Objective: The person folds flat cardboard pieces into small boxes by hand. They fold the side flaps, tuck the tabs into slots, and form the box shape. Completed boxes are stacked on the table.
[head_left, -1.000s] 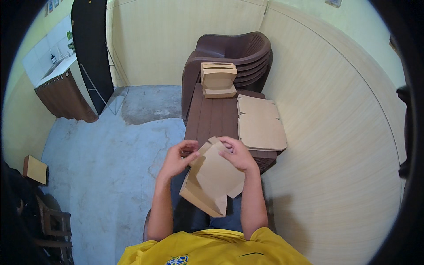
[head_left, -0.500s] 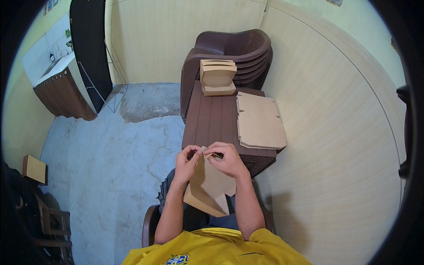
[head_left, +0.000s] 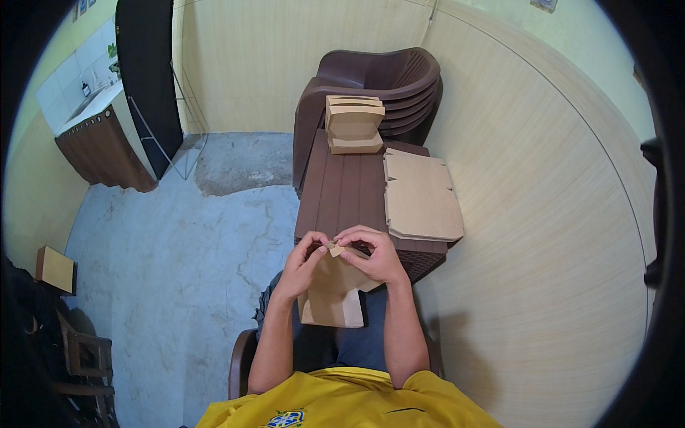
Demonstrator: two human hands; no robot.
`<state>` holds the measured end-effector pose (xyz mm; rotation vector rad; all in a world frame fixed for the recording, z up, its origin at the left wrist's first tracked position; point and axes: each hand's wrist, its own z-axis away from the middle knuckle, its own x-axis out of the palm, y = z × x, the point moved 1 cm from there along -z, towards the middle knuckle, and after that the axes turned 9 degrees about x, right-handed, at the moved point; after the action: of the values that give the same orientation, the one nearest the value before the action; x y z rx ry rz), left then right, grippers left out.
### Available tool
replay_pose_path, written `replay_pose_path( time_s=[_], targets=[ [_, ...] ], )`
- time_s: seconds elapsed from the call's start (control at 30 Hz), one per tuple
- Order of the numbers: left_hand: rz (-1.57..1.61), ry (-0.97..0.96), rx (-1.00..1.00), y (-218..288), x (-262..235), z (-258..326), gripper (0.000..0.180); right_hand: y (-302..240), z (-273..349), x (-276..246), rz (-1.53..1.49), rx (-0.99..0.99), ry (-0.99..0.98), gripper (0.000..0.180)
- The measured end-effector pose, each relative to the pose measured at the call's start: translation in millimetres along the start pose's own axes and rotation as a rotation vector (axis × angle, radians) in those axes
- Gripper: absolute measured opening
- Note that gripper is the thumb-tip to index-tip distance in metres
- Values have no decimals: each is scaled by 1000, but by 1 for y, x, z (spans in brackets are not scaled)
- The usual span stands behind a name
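A partly folded brown cardboard box (head_left: 335, 296) is held above my lap, its inside facing up. At its far corner my left hand (head_left: 307, 258) pinches a small flap between thumb and fingers. My right hand (head_left: 369, 255) grips the same corner from the other side, fingertips almost meeting those of the left. Just beyond, on a brown slatted table (head_left: 332, 192), a stack of flat cardboard blanks (head_left: 424, 200) lies at the right. Farther back on that table stand folded cardboard boxes (head_left: 354, 128) with raised lids.
Stacked brown plastic chairs (head_left: 378, 78) stand behind the table, against the wooden wall (head_left: 528, 214) on the right. At far left are a sink counter (head_left: 96, 107) with a brown curtain (head_left: 107, 153), and a small box (head_left: 56, 271) near dark wooden furniture (head_left: 93, 357).
The box has turned and tipped in my hands, its near end rising and shifting slightly left. Both hands stay at the far corner, with the small flap now folded between the fingertips.
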<state>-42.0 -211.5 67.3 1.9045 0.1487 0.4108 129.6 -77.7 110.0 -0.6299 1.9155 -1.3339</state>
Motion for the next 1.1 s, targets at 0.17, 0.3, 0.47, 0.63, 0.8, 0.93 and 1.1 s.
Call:
replay_pose_path(
  time_s=[0.17, 0.3, 0.47, 0.63, 0.8, 0.93, 1.1],
  targets=[
    [-6, -12, -2, 1, 1, 1, 14, 12, 2, -1, -109, 36, -48, 20],
    [-34, 51, -35, -4, 2, 2, 16, 19, 3, 3, -185, 131, 10, 22],
    [-155, 201, 11, -14, 12, 2, 18, 9, 1, 13, 274, -147, 363, 22],
    [-158, 444, 17, -21, 22, 4, 18, -1, 6, 49, 286, -6, 618, 26],
    [-208, 456, 170, -18, 28, 3, 15, 1, 12, 67, 296, 11, 699, 28],
    [-163, 420, 200, -13, 33, 0, 16, 14, 6, 77, -110, 80, 675, 26],
    [-166, 390, 262, -8, 38, 1, 17, 24, 8, 82, -356, 80, 659, 25]
  ],
)
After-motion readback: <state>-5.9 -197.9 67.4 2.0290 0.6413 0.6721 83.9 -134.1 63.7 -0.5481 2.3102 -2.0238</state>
